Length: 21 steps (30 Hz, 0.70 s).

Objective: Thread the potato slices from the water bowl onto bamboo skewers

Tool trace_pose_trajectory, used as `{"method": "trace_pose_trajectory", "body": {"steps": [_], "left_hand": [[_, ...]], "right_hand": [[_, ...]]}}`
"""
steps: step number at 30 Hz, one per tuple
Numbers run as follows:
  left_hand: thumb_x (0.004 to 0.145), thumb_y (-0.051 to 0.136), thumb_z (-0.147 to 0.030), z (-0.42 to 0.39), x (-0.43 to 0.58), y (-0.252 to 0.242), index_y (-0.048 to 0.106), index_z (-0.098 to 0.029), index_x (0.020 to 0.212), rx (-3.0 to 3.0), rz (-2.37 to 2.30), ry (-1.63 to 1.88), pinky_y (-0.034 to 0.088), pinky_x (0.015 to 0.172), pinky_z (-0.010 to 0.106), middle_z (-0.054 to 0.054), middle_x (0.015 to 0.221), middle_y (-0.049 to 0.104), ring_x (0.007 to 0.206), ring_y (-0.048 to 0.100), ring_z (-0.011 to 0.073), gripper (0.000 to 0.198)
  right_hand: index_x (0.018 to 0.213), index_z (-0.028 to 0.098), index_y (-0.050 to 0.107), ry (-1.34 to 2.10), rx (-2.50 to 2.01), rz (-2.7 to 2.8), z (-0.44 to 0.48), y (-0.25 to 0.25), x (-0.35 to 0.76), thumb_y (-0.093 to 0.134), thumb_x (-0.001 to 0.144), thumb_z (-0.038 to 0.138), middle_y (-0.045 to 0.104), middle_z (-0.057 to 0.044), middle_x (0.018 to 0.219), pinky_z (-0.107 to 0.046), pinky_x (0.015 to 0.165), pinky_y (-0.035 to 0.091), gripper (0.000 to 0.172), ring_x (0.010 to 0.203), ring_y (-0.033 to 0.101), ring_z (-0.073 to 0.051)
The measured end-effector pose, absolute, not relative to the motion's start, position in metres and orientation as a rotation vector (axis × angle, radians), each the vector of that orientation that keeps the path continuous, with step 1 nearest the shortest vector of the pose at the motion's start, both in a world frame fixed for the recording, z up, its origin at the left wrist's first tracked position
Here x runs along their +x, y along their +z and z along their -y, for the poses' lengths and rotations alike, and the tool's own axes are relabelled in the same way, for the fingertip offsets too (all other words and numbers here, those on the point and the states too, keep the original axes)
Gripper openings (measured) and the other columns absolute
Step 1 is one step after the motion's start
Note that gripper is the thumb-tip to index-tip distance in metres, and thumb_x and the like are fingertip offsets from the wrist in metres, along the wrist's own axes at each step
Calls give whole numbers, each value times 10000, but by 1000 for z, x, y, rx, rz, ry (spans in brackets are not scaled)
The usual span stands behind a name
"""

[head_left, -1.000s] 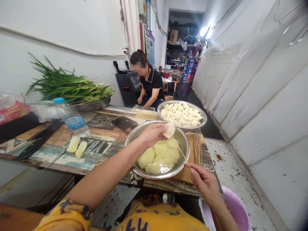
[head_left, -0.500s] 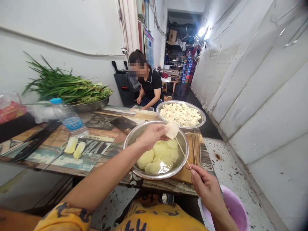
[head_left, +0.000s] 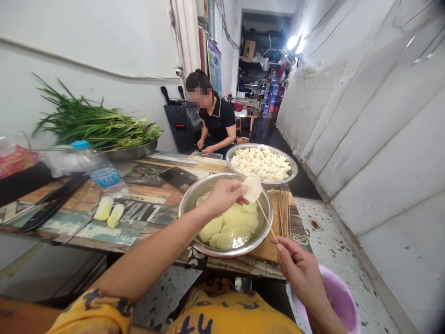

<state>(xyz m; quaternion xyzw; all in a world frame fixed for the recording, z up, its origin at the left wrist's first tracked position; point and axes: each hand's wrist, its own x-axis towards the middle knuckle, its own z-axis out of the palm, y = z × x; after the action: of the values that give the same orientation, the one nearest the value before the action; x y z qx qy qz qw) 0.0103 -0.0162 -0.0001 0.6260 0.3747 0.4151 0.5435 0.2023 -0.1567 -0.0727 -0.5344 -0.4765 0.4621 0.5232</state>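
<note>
Pinching skewer (head_left: 267,221) by near end with our right hand (head_left: 299,265), fingers curled closed; stick's very end hidden in grip. Below that hand, purple tub (head_left: 342,294), partly covered by our forearm. Ahead, our left hand (head_left: 226,197) nearly closed, holding pale slice (head_left: 252,189) at skewer's far end; we cannot tell how deep tip goes. Under left hand, metal bowl (head_left: 227,253) of wet slices, some hidden by wrist. Past both hands, basin (head_left: 294,170) of pale pieces, hard to identify.
</note>
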Motion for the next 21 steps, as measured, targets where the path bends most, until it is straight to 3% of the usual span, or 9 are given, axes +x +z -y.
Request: {"method": "trace_pose_trajectory", "body": {"steps": [3,9,21], "left_hand": [[769,583,-302,19,12,1,680,-97,757,1599,-907,997,488,572,228,57,674,680,580,637,138,227],[794,546,-266,21,12,0,681,-100,747,1714,-938,984,487,556,206,64,737,686,573,638,122,219],[787,560,-273,28,18,-3,635,-118,643,1706,-814,786,493,573,215,38,597,652,573,631,127,224]], "right_hand": [[980,142,689,879,-1368,1298,162,-74,200,600,827,409,423,22,553,-209,434,275,320,498,364,-96],[1100,121,617,1290,-1237,1100,163,-67,197,556,850,468,252,89,506,-189,384,153,432,426,206,-59],[1016,132,606,1261,-1151,1015,148,-64,186,583,845,432,309,101,477,-165,370,167,346,398,229,-37]]}}
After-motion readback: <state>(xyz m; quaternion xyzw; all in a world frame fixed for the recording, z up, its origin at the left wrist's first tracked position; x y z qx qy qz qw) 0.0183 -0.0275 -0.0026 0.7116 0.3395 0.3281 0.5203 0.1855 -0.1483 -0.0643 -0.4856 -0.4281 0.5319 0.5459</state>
